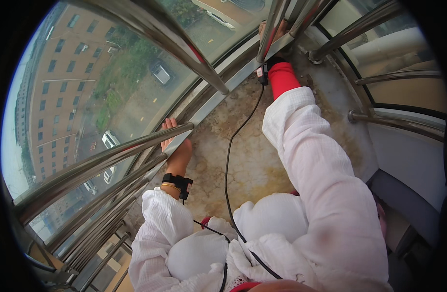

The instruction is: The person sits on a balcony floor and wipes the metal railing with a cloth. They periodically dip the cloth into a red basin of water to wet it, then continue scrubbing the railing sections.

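My left hand [179, 152] reaches between the steel bars over a flat metal bottom rail [205, 111]. Its fingers are stretched out and lie toward the window's lower frame, holding nothing I can see. Farther along the same rail, my right hand [280, 30] is at the corner beside the window frame, past an upright steel bar [270, 36]. Bars and the rail cover much of it, so its fingers cannot be made out well. A black wrist strap [177, 184] sits on my left wrist, and a black device with a cable [262, 75] is at my right wrist.
Stained concrete floor [252, 151] lies between my arms and the rail. Steel railing bars [102, 160] run along the left; more bars [398, 126] cross the right side. A black cable [227, 170] hangs toward my body. Outside the glass are a building [63, 82] and parked cars.
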`<action>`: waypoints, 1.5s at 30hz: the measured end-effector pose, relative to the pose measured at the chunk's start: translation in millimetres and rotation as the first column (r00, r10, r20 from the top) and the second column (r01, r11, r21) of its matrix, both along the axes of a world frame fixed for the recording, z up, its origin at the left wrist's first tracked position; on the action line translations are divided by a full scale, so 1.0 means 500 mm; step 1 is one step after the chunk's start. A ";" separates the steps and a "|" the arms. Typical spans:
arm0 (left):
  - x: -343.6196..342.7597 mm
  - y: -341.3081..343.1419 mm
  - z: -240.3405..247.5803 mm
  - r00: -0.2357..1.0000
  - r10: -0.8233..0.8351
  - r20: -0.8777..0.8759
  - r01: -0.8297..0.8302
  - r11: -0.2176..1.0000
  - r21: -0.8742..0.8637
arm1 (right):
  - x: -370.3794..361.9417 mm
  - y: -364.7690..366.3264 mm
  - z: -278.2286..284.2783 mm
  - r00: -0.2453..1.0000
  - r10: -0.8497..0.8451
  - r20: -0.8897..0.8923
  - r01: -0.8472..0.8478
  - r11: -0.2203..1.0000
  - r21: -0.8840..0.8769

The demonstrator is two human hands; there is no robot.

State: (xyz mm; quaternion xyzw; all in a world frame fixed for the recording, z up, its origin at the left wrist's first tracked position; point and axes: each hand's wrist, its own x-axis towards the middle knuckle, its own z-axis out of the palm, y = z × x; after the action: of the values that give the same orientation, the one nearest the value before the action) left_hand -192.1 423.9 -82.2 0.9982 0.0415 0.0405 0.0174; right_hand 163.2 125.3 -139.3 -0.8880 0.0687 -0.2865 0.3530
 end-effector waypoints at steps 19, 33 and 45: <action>-0.030 -0.021 0.000 0.997 -0.011 0.079 -0.012 0.958 0.288 | -0.394 0.224 0.022 0.742 0.665 0.088 -0.659 0.747 -0.089; -0.134 0.003 -0.009 0.997 0.019 -0.077 -0.040 0.960 -0.277 | -0.535 0.412 0.018 0.313 0.943 0.115 -0.936 0.327 -0.127; -0.128 -0.001 -0.011 0.989 -0.039 0.146 0.096 0.907 -0.410 | -0.470 0.336 0.023 0.523 0.852 0.021 -0.843 0.521 -0.138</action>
State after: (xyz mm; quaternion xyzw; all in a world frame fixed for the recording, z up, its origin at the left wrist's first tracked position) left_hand -256.1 423.4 -87.9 0.9674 0.0134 0.0972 0.2334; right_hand -71.9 293.3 -127.8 -0.8141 -0.4030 -0.1195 0.4007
